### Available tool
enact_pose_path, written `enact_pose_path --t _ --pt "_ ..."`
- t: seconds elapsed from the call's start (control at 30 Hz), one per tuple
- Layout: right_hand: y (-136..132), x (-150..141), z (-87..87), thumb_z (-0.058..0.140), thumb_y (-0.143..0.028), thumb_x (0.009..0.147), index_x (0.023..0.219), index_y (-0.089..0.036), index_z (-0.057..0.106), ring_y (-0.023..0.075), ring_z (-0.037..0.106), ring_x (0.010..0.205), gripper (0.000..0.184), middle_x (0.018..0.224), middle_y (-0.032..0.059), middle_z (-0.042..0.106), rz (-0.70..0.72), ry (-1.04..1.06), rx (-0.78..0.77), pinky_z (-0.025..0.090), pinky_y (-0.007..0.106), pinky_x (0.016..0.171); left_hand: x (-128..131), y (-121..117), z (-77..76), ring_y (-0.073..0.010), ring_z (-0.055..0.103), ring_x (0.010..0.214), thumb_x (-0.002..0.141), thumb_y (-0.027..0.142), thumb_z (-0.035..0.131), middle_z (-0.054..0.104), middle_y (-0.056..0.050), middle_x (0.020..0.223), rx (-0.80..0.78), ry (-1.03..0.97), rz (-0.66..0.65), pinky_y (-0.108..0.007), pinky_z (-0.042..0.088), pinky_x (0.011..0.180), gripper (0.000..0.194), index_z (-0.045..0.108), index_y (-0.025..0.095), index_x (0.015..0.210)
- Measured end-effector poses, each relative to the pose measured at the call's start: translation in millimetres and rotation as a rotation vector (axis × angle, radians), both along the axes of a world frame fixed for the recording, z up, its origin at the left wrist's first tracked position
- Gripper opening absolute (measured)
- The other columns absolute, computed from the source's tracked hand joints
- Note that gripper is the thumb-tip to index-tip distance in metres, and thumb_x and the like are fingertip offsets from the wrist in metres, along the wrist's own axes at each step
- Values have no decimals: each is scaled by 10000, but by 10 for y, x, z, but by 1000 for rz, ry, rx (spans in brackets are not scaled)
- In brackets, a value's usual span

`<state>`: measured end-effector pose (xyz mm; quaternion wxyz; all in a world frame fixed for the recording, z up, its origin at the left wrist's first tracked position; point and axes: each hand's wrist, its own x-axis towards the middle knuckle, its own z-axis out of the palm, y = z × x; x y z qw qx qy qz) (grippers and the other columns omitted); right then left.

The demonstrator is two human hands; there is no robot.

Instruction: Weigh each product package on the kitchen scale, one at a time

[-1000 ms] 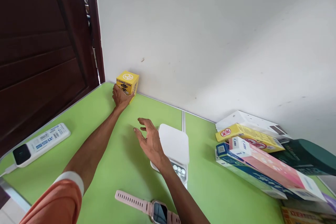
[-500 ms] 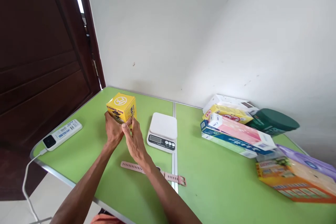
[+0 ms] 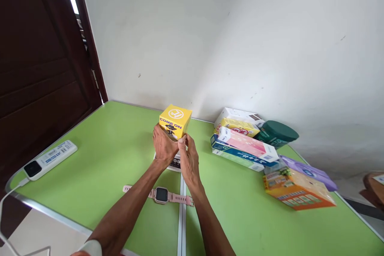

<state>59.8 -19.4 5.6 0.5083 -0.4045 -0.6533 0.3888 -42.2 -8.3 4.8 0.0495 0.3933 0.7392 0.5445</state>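
A small yellow box [image 3: 175,120] printed "COME ON" is held between both of my hands above the white kitchen scale [image 3: 175,164]. My left hand [image 3: 163,147] grips its lower left side with the fingers wrapped round it. My right hand [image 3: 189,159] pinches its lower right corner. The hands hide most of the scale; only part of its front button panel shows. A pink smartwatch [image 3: 162,195] lies flat on the green table [image 3: 114,156] in front of my hands.
A white remote-like device [image 3: 49,159] with a cable lies near the table's left edge. Several cartons [image 3: 243,144], a dark green lid [image 3: 277,132], an orange pack [image 3: 295,190] and a purple pack [image 3: 312,172] sit at the right by the wall. A dark door stands at left.
My left hand took the yellow box from the far corner by the wall and carried it right, over the scale. My right hand joined it on the box.
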Motion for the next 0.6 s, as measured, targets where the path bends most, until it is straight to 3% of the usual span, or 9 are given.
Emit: enact_pose_path --t 0.1,0.27,0.43,0.5,0.6 --pt "50 54 -38 548 -788 1013 1130 -239 655 299 707 1147 572 1196 94 739 11 74 -95 593 438 988 111 41 -80 -416 682 1267 720 618 943 654 -169 1271 -37 23 23 -588 549 1060 837 463 233 1287" --pt "179 131 -176 544 -813 1016 1344 -211 677 321 685 1345 698 1424 150 742 67 177 -140 555 495 1148 48 -11 -123 -414 663 1325 791 674 878 653 -192 1329 19 20 -27 -597 529 1116 862 482 204 1396" --pt "375 301 -539 422 -909 1002 1500 -147 641 332 542 1568 937 1661 218 599 -97 162 -187 434 544 1298 -448 -157 -294 -323 699 1314 1083 656 509 665 -211 1461 124 -171 -163 -497 585 1105 580 553 203 1444" --pt "437 329 -690 386 -940 979 1499 -119 649 340 532 1580 1007 1652 232 606 -156 141 -197 398 553 1323 -685 -169 -424 -303 692 1348 1114 690 401 667 -189 1489 107 -244 -140 -484 579 1137 580 589 230 1413" --pt "497 320 -847 387 -988 923 1383 -137 722 366 601 1496 1024 1543 229 694 -232 131 -203 408 558 1313 -956 -128 -626 -304 693 1344 1083 793 372 688 -180 1441 121 -328 -70 -502 557 1181 654 625 234 1310"
